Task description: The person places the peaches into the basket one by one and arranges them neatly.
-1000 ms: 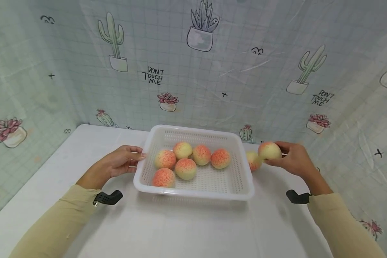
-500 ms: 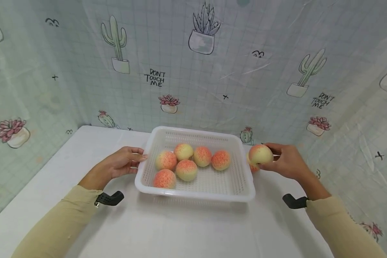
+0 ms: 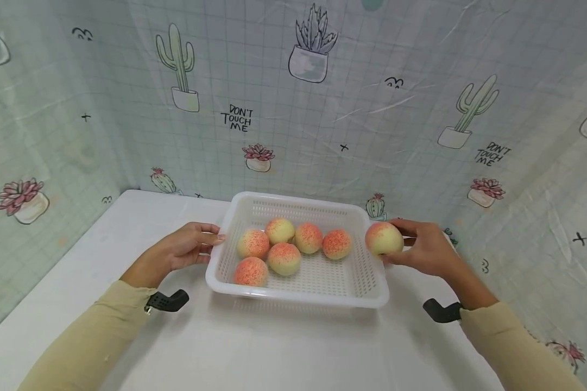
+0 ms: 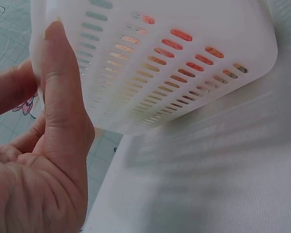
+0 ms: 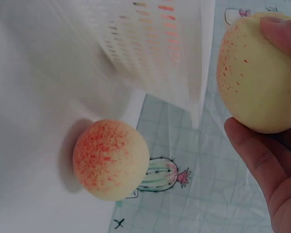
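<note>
A white plastic basket (image 3: 298, 295) with slotted walls stands on the table, several red-and-yellow peaches (image 3: 283, 258) inside it, mostly toward its left half. My left hand (image 3: 188, 247) holds the basket's left rim; in the left wrist view its thumb (image 4: 60, 92) lies along the rim. Above the basket's right rim, my right hand (image 3: 426, 248) grips another peach (image 3: 384, 239) between thumb and fingers. One more peach (image 5: 111, 160) rests on the table outside the basket's right wall in the right wrist view; the head view hides it behind the held peach.
The white table (image 3: 293, 347) runs under the basket and in front of it. Behind and at both sides hangs a checked curtain (image 3: 283, 119) printed with cacti and lettering, close to the basket's far side.
My right hand has carried the held peach left, from beside the basket to over its right rim, covering the table peach in the head view. The left hand stays at the left rim.
</note>
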A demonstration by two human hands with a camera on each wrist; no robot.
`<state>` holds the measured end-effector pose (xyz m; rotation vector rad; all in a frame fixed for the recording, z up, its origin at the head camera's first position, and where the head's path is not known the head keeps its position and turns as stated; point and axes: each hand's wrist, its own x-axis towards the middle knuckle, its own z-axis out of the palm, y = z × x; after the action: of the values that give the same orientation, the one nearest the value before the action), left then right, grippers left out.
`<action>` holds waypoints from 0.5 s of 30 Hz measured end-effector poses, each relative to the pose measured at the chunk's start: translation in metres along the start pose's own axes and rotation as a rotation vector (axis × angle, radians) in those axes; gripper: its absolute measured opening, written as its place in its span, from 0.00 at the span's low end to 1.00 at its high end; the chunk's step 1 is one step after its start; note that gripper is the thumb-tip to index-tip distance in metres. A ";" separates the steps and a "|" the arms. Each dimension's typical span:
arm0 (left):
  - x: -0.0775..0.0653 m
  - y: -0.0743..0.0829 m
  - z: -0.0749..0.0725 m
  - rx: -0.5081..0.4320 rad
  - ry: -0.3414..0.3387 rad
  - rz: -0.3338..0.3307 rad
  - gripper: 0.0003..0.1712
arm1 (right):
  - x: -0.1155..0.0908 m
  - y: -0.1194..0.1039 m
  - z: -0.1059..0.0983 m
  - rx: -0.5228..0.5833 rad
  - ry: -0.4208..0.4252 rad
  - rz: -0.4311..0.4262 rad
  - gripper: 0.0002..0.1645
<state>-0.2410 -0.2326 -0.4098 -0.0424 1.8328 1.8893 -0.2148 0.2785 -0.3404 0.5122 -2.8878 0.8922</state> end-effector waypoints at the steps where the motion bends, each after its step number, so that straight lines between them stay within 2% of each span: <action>1: 0.000 0.000 0.000 -0.001 -0.001 0.002 0.19 | 0.000 -0.001 0.001 -0.001 -0.002 -0.005 0.47; 9: 0.002 -0.002 -0.001 0.001 -0.005 0.005 0.21 | 0.003 -0.008 0.011 0.038 -0.044 -0.025 0.45; 15: 0.003 -0.003 -0.002 -0.001 -0.010 0.011 0.22 | 0.005 -0.015 0.016 0.082 -0.061 -0.081 0.45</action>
<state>-0.2429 -0.2333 -0.4138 -0.0239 1.8288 1.8946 -0.2135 0.2560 -0.3450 0.6690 -2.8704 1.0027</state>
